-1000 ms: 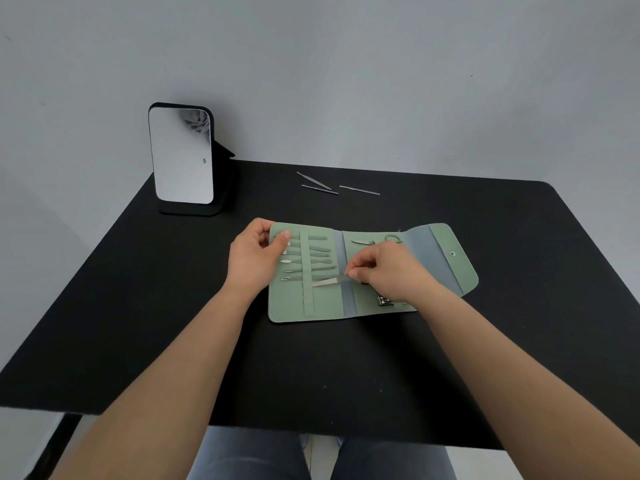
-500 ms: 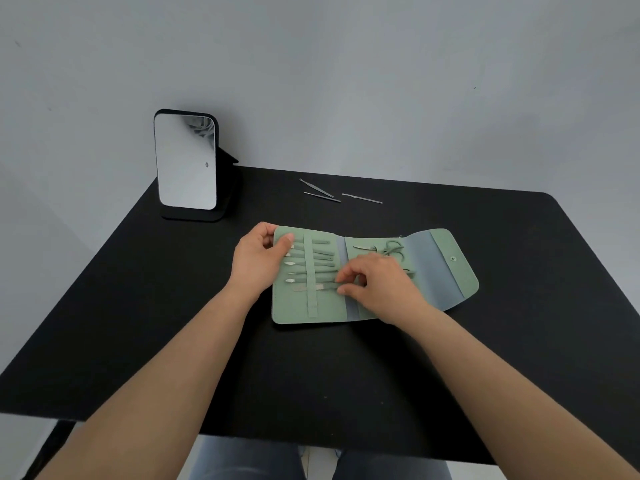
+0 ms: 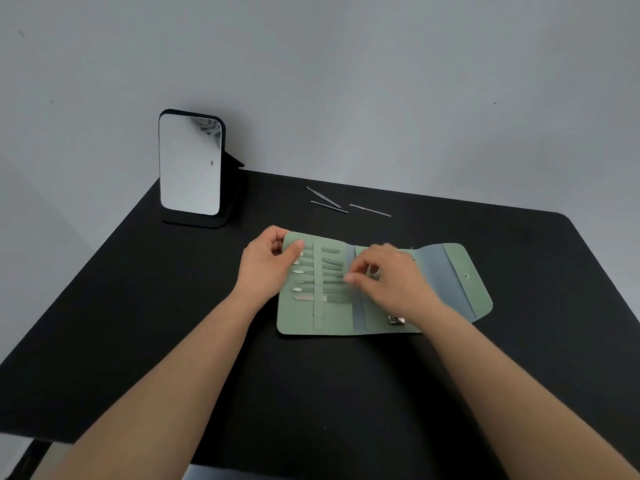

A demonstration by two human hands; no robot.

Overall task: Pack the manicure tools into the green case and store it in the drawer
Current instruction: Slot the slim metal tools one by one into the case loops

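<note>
The green case [image 3: 377,289] lies open and flat on the black table [image 3: 173,323], just right of the standing mirror [image 3: 190,164] and nearer the person. The left hand [image 3: 266,268] pins the case's left edge, thumb on top and fingers curled under the rim, clamped on that panel. The right hand [image 3: 391,278] hovers over the case's middle fold, blurred; its fingertips look drawn together, but whether they pinch anything I cannot tell. A row of tools [image 3: 311,278] sits under the elastic strap on the left panel, and nail clippers [image 3: 396,319] rest on the centre panel. Three thin loose tools [image 3: 346,204] lie on the table beyond the case, well apart from it, right of the mirror. My read: slotting continues. To do it well, keep that left edge pinned so the case doesn't slide, feed each tool tip-first under the strap, and fetch the slim ones one at a time.
</note>
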